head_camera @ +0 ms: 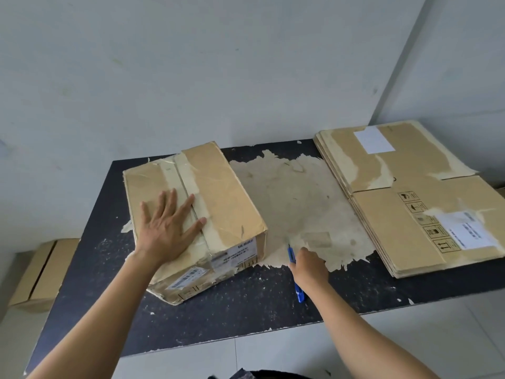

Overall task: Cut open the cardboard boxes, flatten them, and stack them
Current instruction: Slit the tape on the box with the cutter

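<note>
A taped brown cardboard box point(224, 192) lies closed on the left half of the dark table point(246, 310). My left hand point(169, 228) presses flat on its top, fingers spread beside the tape seam. My right hand point(310, 265) grips a blue box cutter point(296, 274) just right of the box's near corner, blade end pointing away from me. A stack of flattened boxes point(410, 198) lies on the table's right side.
Torn paper residue point(295, 203) covers the table's middle between box and stack. Another brown box point(41, 274) stands on the floor at the left. A pale wall runs behind the table, and tiled floor lies in front.
</note>
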